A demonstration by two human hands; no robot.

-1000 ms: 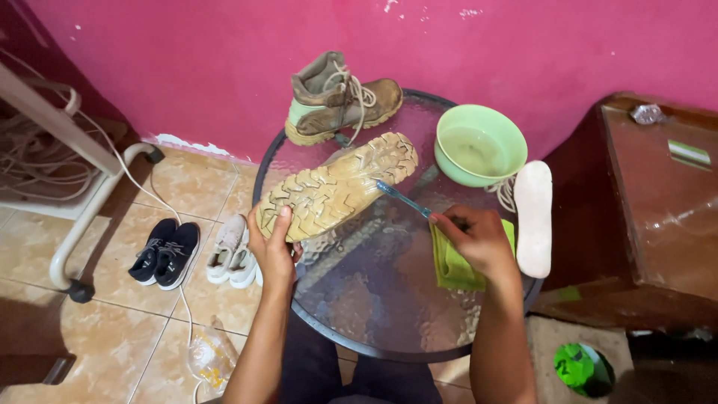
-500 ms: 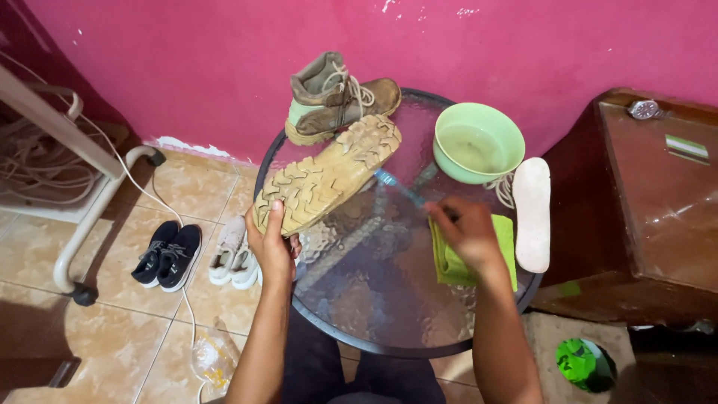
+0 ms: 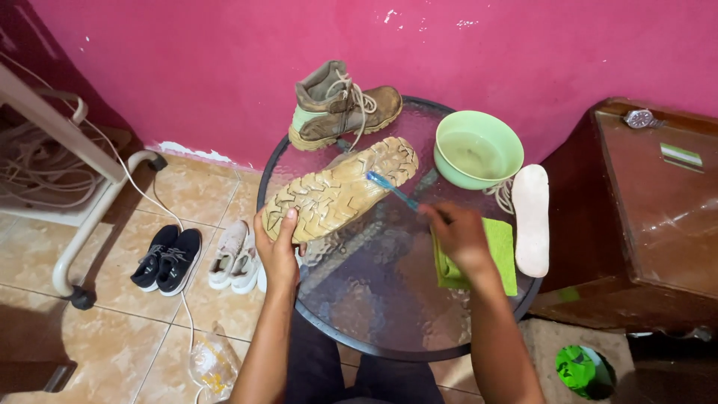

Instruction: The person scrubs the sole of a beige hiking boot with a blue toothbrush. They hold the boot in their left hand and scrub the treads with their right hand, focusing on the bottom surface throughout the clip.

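Clearly, the left hand (image 3: 278,251) grips the heel end of a tan boot (image 3: 340,187) tipped sole-up over the round glass bench (image 3: 374,307), which turns the muddy tread toward the person. The right hand (image 3: 458,236) is closed around a blue toothbrush (image 3: 393,189), its bristle end resting on the sole near the toe. Just under that hand lies a folded green cloth (image 3: 502,251), and a pale green bowl (image 3: 479,150) of water stands just beyond it, within easy reach. A white insole (image 3: 531,217) lies at the bench's right edge, apart from the wet work. The second boot (image 3: 340,108) stands upright by the pink wall. On the brown cabinet (image 3: 658,217) sits a small green-and-white label (image 3: 681,154).
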